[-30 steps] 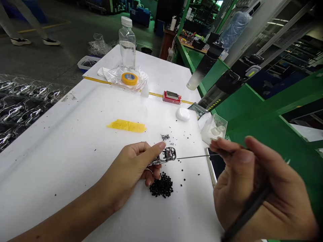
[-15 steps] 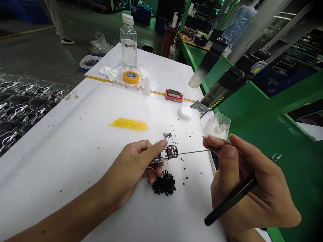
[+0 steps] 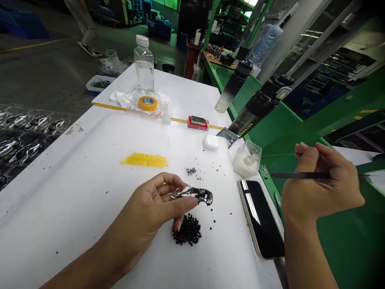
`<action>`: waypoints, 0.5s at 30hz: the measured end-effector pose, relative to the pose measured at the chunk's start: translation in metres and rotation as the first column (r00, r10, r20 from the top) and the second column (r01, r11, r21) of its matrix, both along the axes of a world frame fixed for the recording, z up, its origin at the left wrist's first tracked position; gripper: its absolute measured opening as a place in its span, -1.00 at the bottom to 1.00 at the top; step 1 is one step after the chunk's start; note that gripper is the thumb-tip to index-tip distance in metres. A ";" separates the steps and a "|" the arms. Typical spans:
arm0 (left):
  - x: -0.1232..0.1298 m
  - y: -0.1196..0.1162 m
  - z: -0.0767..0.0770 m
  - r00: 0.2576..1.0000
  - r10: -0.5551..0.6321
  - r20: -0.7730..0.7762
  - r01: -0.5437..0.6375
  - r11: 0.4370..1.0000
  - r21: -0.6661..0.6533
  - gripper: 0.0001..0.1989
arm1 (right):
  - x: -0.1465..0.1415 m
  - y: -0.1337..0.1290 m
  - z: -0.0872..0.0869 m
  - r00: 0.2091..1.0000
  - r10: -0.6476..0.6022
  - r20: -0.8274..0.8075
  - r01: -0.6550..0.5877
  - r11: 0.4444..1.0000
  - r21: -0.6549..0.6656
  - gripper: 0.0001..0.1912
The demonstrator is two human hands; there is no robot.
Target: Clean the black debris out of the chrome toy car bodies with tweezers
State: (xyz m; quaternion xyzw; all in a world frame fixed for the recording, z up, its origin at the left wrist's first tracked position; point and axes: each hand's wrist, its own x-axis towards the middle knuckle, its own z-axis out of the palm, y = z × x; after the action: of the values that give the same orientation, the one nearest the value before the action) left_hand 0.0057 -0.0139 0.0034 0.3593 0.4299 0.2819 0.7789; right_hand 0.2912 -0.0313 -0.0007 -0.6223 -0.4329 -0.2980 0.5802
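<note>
- At 7 o'clock, the left hand (image 3: pixel 144 218) has thumb and fingers clamped on a chrome part (image 3: pixel 192 194), just above black granules (image 3: pixel 188 230).
- At 3 o'clock, the right hand (image 3: pixel 323 186) holds a black tool (image 3: pixel 300 175), fingertips (image 3: pixel 306 149) together on a thin needle (image 3: pixel 279 154).
- At 4 o'clock, a phone (image 3: pixel 261 218) lies on the white table (image 3: pixel 75 208).
- At 12 o'clock stand a bottle (image 3: pixel 144 68) and tape roll (image 3: pixel 148 103).

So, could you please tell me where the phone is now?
In the head view, the phone lies at the right edge of the white table, right of the black granules and just below the clear plastic box.
</note>
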 end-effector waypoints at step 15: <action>0.000 -0.003 0.014 0.995 0.012 0.100 -0.021 0.995 0.093 -0.62 | -0.074 -0.046 0.012 0.760 0.649 -0.016 -0.540 0.618 -0.572 -0.75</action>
State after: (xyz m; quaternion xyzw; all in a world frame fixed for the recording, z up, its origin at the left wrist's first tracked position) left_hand 0.0058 -0.0173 0.0176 0.3773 0.3798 0.3257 0.7793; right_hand 0.2173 -0.0770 0.0108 -0.5483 -0.7346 -0.0110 0.3995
